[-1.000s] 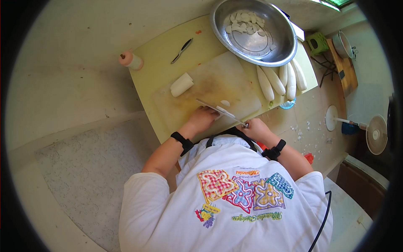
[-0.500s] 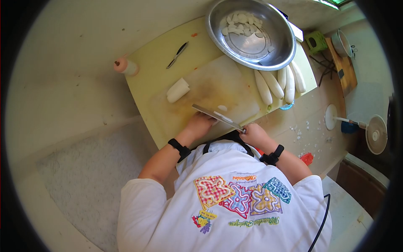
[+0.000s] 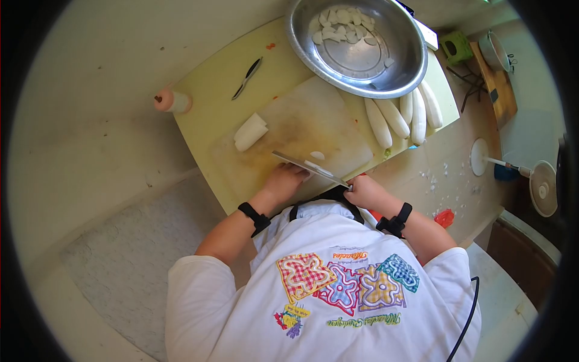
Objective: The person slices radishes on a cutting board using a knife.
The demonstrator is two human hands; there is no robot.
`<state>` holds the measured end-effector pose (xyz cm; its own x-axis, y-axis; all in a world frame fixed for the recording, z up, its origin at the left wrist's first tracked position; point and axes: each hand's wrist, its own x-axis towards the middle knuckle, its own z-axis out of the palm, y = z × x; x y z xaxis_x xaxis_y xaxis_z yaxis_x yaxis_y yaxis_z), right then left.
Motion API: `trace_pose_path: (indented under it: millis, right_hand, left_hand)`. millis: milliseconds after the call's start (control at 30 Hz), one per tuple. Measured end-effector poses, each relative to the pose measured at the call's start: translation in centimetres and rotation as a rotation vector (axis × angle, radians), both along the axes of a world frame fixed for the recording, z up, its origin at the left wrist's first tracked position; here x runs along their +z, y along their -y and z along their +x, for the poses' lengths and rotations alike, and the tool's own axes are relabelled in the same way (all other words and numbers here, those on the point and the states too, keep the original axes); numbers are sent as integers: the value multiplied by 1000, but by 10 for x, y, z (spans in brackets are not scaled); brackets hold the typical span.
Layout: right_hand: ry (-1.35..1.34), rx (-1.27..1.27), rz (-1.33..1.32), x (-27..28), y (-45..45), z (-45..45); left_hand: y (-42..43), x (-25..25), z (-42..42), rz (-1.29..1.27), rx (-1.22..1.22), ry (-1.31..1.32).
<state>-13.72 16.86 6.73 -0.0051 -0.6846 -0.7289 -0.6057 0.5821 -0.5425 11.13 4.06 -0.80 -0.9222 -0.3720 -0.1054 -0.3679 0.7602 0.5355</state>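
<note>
My right hand (image 3: 365,192) is wrapped round the handle of a kitchen knife (image 3: 310,170), its blade slanting up and left over the near edge of the cutting board (image 3: 319,114). My left hand (image 3: 287,181) is closed beside the blade, fingers bent over a piece of white radish (image 3: 307,177) that is mostly hidden. Just beyond the blade lies a thin radish slice (image 3: 317,155), and some white clings to the blade. Farther left on the board rest cut radish lengths (image 3: 250,132), side by side.
A large steel basin (image 3: 386,78) with several radish slices (image 3: 344,25) stands at the back right. Several whole peeled radishes (image 3: 378,123) lie beside it. A peeler (image 3: 247,78) and a pink-topped bottle (image 3: 174,101) are at the left; a fan (image 3: 544,188) stands off the table.
The whole view has shifted slightly. The knife and both hands keep nearly the same place, and the slice beyond the blade lies about where it was.
</note>
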Motion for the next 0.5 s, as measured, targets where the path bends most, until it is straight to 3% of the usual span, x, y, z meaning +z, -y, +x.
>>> trace_pose_path:
  millis: [500]
  right_hand:
    - [-45,44,106,4,9,2]
  left_hand:
    - [-6,0,4,42,82,-61]
